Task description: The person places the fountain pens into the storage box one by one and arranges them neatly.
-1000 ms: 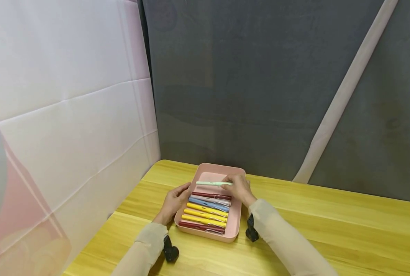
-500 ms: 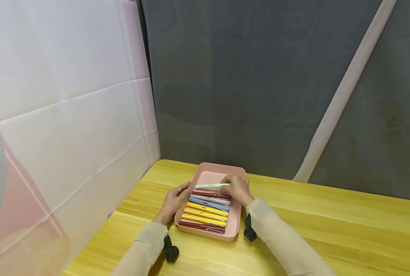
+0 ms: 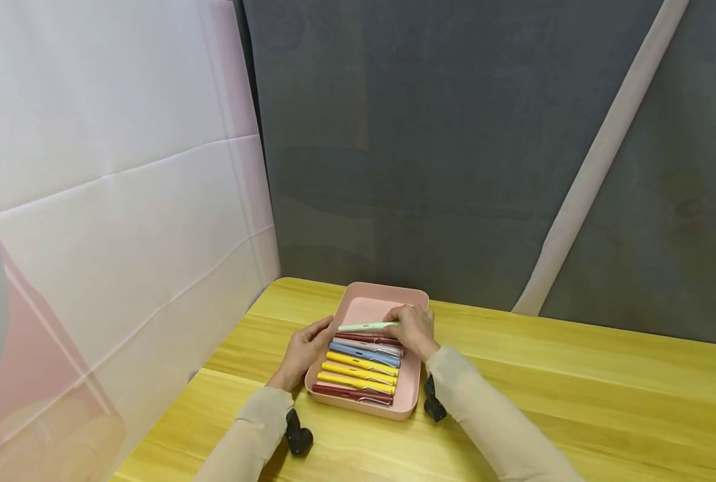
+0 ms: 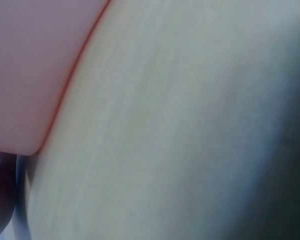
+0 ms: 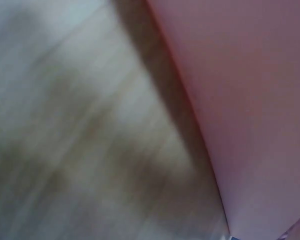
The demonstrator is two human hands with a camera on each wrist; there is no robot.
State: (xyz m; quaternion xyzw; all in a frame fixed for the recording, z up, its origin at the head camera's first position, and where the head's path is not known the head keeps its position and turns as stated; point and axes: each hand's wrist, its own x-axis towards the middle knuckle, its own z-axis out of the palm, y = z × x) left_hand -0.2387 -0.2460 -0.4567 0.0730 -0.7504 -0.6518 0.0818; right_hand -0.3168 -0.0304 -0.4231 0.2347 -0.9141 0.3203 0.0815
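Note:
My right hand (image 3: 415,330) pinches a pale green pen (image 3: 364,327) by its right end, low over the pink tray (image 3: 370,305). Just in front of it lies a dark red pen (image 3: 358,337), followed by a pale pink pen (image 3: 358,346) and a blue pen (image 3: 358,351). Three yellow pens (image 3: 354,370) and another dark red pen (image 3: 346,393) fill the near part of the row. At the tray's left wall, my left hand (image 3: 302,350) holds the side. Both wrist views show mostly the tray's outer wall (image 4: 35,65) and the table; the pens are hidden there.
The tray stands on a yellow wood-grain table (image 3: 575,381), near its far edge. A dark grey curtain (image 3: 454,147) hangs behind, and a white printed cloth (image 3: 141,167) closes off the left side. Each wrist carries a small black camera (image 3: 298,434).
My right hand has brought the pale green pen slightly nearer and to the left, down close to the upper dark red pen. The left hand stays at the tray's wall.

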